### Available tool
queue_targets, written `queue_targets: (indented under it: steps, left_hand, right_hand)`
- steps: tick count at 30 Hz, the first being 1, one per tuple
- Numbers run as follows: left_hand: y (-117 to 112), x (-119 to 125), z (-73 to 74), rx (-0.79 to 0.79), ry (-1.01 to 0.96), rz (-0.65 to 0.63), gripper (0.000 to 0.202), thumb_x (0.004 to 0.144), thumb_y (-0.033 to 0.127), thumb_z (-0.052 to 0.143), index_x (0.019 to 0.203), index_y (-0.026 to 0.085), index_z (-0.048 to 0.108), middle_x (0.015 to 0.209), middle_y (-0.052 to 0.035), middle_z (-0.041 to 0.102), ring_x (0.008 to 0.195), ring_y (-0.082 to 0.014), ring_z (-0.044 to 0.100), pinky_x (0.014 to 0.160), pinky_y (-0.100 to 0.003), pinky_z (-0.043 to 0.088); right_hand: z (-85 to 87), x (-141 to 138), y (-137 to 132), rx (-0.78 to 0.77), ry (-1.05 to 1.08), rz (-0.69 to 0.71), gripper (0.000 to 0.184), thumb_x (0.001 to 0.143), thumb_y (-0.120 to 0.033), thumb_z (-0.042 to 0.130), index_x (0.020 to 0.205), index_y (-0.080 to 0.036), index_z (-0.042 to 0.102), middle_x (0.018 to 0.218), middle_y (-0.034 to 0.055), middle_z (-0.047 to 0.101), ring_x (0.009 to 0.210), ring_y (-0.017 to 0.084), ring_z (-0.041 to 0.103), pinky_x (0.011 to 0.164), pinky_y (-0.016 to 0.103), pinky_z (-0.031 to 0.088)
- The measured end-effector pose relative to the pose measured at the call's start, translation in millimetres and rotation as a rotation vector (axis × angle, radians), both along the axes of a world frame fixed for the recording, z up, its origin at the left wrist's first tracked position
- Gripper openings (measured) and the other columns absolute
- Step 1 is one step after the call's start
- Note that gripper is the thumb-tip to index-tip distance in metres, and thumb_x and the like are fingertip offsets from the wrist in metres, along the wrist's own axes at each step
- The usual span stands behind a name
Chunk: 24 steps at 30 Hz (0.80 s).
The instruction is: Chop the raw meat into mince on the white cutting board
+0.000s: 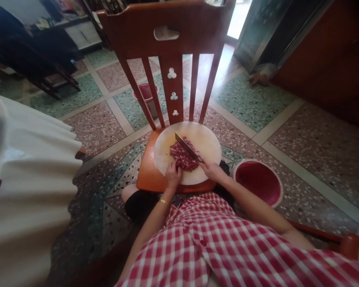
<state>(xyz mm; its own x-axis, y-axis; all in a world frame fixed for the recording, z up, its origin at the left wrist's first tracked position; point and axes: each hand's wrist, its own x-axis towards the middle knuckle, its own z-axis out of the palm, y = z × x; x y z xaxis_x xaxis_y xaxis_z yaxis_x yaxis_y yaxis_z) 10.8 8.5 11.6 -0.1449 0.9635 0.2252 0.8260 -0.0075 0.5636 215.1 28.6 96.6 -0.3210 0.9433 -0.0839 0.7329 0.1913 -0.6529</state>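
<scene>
Chopped red meat (184, 157) lies in a heap on a round white cutting board (208, 139), which rests on the wooden chair seat (148, 165). My right hand (212, 170) is closed around the handle of a kitchen knife (186, 146) with a broad blade. The blade slants across the top of the heap, its tip pointing to the far left. At the heap's near left edge, my left hand (174, 174) has its fingers curled against the meat. Its fingertips are partly hidden, and a gold-coloured bracelet circles the wrist.
The chair back (172, 44) rises just beyond the board. A red-lined bucket (259, 183) stands on the floor to the right, and another bucket (148, 91) is behind the chair. On the left is a table with a pale draped cloth (32, 171).
</scene>
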Motion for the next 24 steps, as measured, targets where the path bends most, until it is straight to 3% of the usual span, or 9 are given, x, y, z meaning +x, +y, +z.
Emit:
queue_targets:
  steps: [3,5,7,11,16,19,24]
  left_hand:
    - [-0.6,-0.5,1.5,-0.001,0.003,-0.012,0.041,0.079,0.019,0.046,0.120,0.018,0.048,0.091,-0.0072,0.055,0.085,-0.0186,0.053,0.076,-0.029,0.044]
    - [-0.9,-0.5,1.5,0.000,0.006,-0.008,0.042,0.078,0.019,0.046,0.120,0.017,0.048,0.090,-0.0072,0.055,0.084,-0.0184,0.053,0.076,-0.029,0.044]
    - [-1.0,-0.5,0.9,-0.001,0.009,-0.002,0.042,0.078,0.019,0.047,0.119,0.017,0.048,0.091,-0.0075,0.055,0.084,-0.0186,0.052,0.077,-0.030,0.044]
    - [-0.8,-0.6,-1.3,-0.008,0.019,0.010,0.041,0.078,0.019,0.047,0.118,0.016,0.049,0.091,-0.0074,0.055,0.084,-0.0189,0.053,0.077,-0.030,0.044]
    - [-1.0,-0.9,-2.1,-0.019,0.027,0.010,0.041,0.078,0.020,0.046,0.119,0.017,0.048,0.091,-0.0073,0.055,0.085,-0.0189,0.053,0.078,-0.030,0.044]
    - [-1.0,-0.8,-2.4,-0.018,0.028,0.015,0.041,0.078,0.020,0.046,0.119,0.017,0.048,0.092,-0.0077,0.055,0.086,-0.0191,0.053,0.078,-0.031,0.044]
    - [-1.1,-0.6,-1.0,0.004,-0.008,0.010,0.040,0.078,0.018,0.046,0.117,0.017,0.049,0.094,-0.0078,0.055,0.087,-0.0185,0.053,0.079,-0.031,0.044]
  right_hand:
    - [0.0,19.0,8.0,-0.060,0.156,-0.073,0.041,0.087,-0.038,0.037,0.121,-0.019,0.048,0.091,0.0063,0.066,0.079,0.019,0.063,0.068,0.028,0.050]
    - [-3.7,32.6,17.4,-0.183,0.250,-0.135,0.034,0.086,-0.039,0.036,0.106,-0.018,0.053,0.066,-0.0012,0.059,0.052,0.012,0.057,0.048,0.022,0.045]
    - [-11.8,45.3,29.8,-0.333,0.353,-0.217,0.027,0.085,-0.039,0.037,0.094,-0.018,0.052,0.055,-0.0067,0.048,0.038,0.008,0.044,0.036,0.018,0.036]
    - [-30.4,62.4,60.4,-0.564,0.477,-0.303,0.023,0.085,-0.040,0.039,0.087,-0.019,0.048,0.050,-0.0092,0.041,0.032,0.006,0.035,0.030,0.016,0.028]
    - [-33.3,52.8,102.9,-0.699,0.352,-0.281,0.029,0.088,-0.045,0.034,0.084,-0.019,0.047,0.046,-0.0091,0.039,0.032,0.006,0.034,0.033,0.016,0.029]
    - [-18.5,34.3,120.7,-0.596,0.146,-0.087,0.035,0.089,-0.046,0.031,0.084,-0.018,0.051,0.047,-0.0069,0.041,0.034,0.006,0.036,0.037,0.017,0.031]
    - [18.9,27.1,108.5,-0.046,-0.326,0.284,0.037,0.088,-0.046,0.035,0.091,-0.016,0.058,0.077,0.0053,0.063,0.064,0.013,0.056,0.056,0.021,0.035]
